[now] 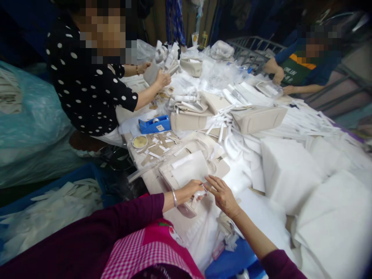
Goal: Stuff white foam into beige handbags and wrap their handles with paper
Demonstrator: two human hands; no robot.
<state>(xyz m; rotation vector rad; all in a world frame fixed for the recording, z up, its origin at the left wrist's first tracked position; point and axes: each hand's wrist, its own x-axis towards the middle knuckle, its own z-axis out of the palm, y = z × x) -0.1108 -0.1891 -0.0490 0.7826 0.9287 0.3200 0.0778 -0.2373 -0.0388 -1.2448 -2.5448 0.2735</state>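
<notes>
A beige handbag (190, 168) lies on the table in front of me, with its flap up and a white strip on it. My left hand (192, 190), a bracelet at the wrist, is closed at the near edge of the bag. Its fingers pinch a pale strap piece (198, 195) that looks wrapped in clear plastic; the detail is blurred. Just to the right, my right hand (223, 197) has its fingers stretched out, their tips close to the left fingertips. I cannot tell whether they touch the piece.
Beyond the bag are a blue tape dispenser (154, 124), a round tin (140, 142) and more beige bags (258, 118). White foam sheets (290, 170) pile up at right. A blue crate (95, 176) stands at left. Two people work across the table, one in a polka-dot top (87, 77).
</notes>
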